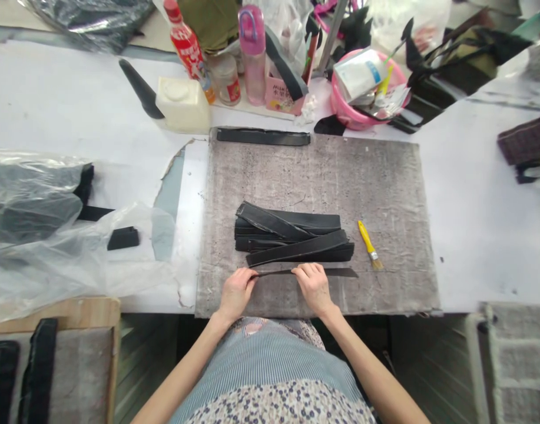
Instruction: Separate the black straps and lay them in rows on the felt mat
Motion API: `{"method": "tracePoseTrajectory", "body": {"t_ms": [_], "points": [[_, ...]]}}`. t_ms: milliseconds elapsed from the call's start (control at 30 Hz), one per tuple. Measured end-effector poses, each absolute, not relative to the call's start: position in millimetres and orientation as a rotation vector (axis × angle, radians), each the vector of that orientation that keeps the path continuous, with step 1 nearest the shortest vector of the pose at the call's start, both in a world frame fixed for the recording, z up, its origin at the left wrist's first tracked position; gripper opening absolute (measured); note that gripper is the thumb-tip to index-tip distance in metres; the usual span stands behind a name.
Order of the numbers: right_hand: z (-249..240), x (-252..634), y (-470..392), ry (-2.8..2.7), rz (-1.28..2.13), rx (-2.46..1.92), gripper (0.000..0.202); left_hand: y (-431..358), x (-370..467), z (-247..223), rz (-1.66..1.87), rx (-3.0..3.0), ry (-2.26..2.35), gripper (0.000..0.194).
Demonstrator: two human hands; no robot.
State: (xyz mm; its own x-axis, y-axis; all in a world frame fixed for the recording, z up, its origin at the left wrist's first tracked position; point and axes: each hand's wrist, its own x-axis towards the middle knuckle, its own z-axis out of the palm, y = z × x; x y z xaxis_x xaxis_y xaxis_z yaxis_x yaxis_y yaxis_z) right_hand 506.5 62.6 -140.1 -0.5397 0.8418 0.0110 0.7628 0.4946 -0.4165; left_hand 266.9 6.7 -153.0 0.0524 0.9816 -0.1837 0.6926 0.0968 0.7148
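Observation:
A narrow dark strip (pixel 343 272) runs left to right near the front of a grey fabric-covered board (pixel 384 182). My left hand (pixel 238 288) pinches its left end, fingers closed. Partway along the same strip, my right hand (pixel 312 285) grips it, and the free end sticks out to the right. Just beyond both hands lies a pile of black strips (pixel 291 232), some crossing the others at a slant. A brush with a yellow handle (pixel 365 238) rests on the board to the right of the pile.
Another black strip (pixel 263 137) lies along the board's back edge. Behind stand a cream container (pixel 184 106), a red-labelled bottle (pixel 185 47), a pink bottle (pixel 253 65) and a filled pink basket (pixel 358 121). Plastic-wrapped pieces (pixel 35 200) lie left; a wooden-framed board (pixel 84 353) with black strips is front left.

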Motion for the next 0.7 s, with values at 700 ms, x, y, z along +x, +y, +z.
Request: {"method": "tracePoseTrajectory", "body": {"t_ms": [700], "points": [[-149.3,504.8,62.1,-2.49,0.513,-1.327,0.019,4.6,278.8,-162.5,0.701,1.714,1.898,0.018]]}}
